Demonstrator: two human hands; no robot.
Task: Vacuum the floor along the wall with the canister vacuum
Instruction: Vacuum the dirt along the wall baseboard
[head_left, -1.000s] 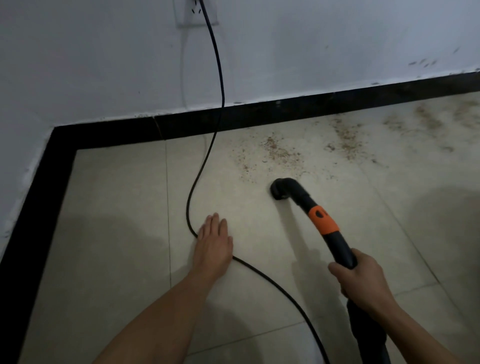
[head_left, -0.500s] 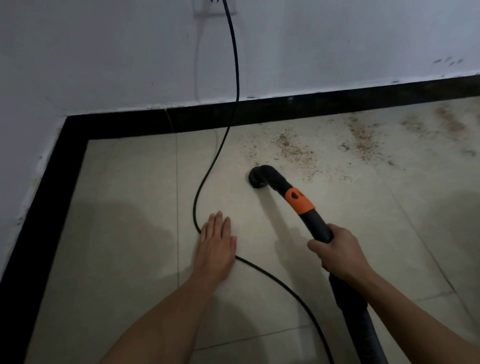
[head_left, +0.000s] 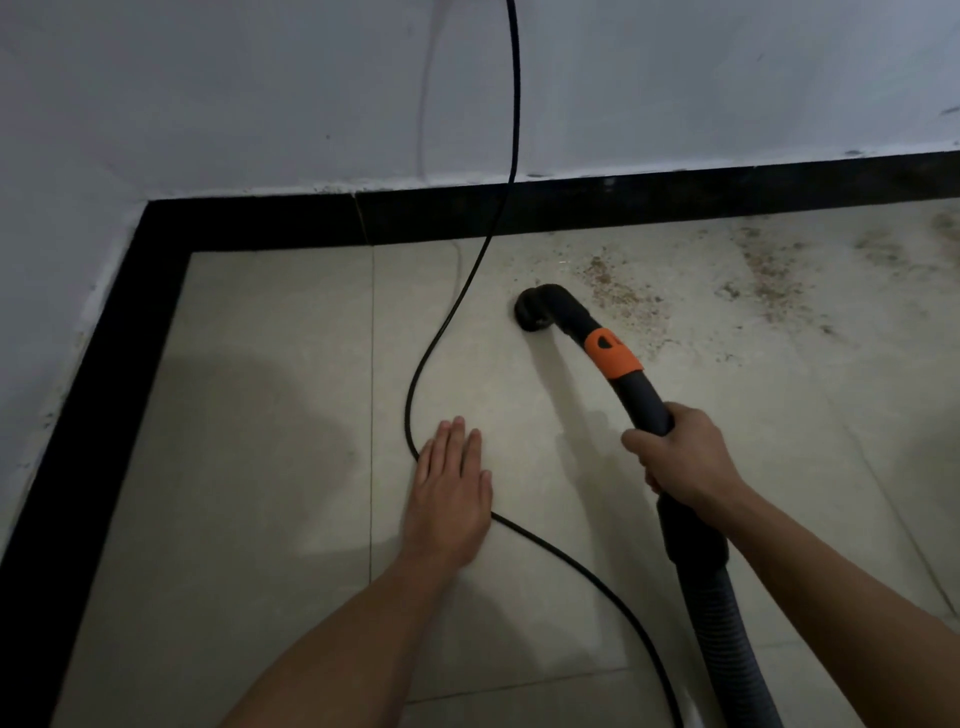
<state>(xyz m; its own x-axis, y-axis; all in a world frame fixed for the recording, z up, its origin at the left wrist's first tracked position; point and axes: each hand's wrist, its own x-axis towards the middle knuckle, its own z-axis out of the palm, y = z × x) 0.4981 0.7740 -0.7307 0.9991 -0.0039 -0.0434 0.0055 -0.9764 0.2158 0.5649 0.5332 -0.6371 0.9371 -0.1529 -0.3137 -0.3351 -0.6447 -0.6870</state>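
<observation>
My right hand (head_left: 680, 457) grips the black vacuum hose handle (head_left: 641, 402), which has an orange collar (head_left: 612, 356). Its black round nozzle (head_left: 532, 312) sits on the beige tile floor (head_left: 270, 467), just left of a patch of brown debris (head_left: 618, 291). The ribbed hose (head_left: 727, 639) runs down to the bottom edge. My left hand (head_left: 449, 493) rests flat on the floor, fingers straight, lying over the black power cord (head_left: 423, 374). The canister itself is out of view.
A white wall (head_left: 260, 93) with a black baseboard (head_left: 597, 208) runs across the back and down the left side, forming a corner at upper left. The cord climbs the wall to the top edge. More debris (head_left: 774, 280) lies to the right along the baseboard.
The nozzle has slid left and toward the wall, off the debris patch's lower edge. My right hand followed it. My left hand stayed flat on the cord.
</observation>
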